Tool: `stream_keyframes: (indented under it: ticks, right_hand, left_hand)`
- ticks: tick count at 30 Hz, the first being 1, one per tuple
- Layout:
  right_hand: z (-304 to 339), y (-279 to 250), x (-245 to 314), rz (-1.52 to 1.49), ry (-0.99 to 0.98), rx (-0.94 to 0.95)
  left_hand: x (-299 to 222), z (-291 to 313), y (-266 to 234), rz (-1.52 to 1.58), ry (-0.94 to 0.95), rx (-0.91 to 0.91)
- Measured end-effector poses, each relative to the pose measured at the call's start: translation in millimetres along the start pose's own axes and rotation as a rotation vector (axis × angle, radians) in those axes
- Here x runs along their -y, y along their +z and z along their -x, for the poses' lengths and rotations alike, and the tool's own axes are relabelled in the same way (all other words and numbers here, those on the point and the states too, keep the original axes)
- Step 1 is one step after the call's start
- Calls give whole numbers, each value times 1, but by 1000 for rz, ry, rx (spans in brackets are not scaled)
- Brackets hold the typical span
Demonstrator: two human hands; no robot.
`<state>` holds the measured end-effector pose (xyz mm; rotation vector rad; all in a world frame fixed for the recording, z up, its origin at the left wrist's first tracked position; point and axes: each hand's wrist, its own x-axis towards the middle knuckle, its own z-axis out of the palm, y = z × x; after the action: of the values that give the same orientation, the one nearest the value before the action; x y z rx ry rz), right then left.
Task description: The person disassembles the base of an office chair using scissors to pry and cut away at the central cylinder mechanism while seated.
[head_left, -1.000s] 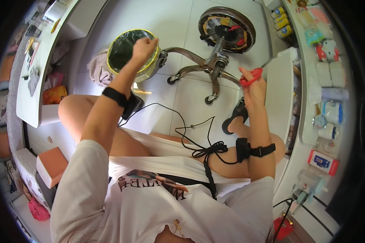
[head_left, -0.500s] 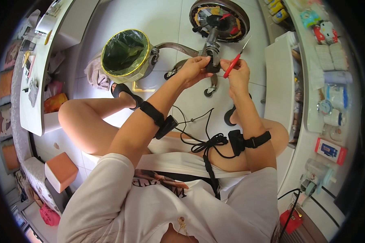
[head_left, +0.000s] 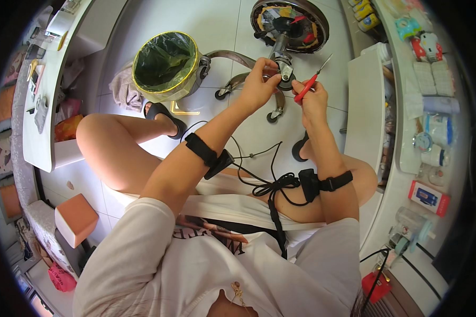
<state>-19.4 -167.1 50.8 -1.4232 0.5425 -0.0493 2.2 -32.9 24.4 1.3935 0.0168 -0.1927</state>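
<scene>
A stool (head_left: 282,45) lies tipped over on the floor, its round seat underside facing me and its metal legs spread. My left hand (head_left: 260,87) pinches one of its casters (head_left: 286,79) between thumb and fingers, partly covering the bracket. Just right of that wheel, my right hand (head_left: 313,103) is closed around red-handled scissors (head_left: 308,90). The thin metal tips point up and away to the right, apart from the caster. Other casters rest near the floor beyond my hands, one caster (head_left: 274,116) below the held one.
A bin (head_left: 195,53) with a gold rim and dark liner stands at left, beside a crumpled cloth (head_left: 126,92). Cabinets flank both sides; the right counter (head_left: 407,142) carries bottles and boxes. Black cables (head_left: 275,185) lie across my lap.
The caster has turned in my left hand, so its metal bracket and wheel side now show. My left fingers have shifted up it. The scissors have moved slightly right and down.
</scene>
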Motion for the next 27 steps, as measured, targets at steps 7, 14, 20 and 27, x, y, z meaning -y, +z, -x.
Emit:
stream_keyframes:
  ticks: [7,14,20,27]
  right_hand:
    - [-1,-2,0,33,14,-16]
    - [1,2,4,67,-28,-19]
    - [2,2,2,102,-93,-21]
    - [6,5,5,97,-133,-10]
  left_hand:
    - [-11,2,-3,-456,180,-45]
    - [-16,-4,-4,-552,177,-40]
    - [-9,-4,-3,-602,274,-55]
    - [-4,-3,-2,-609,348,-106]
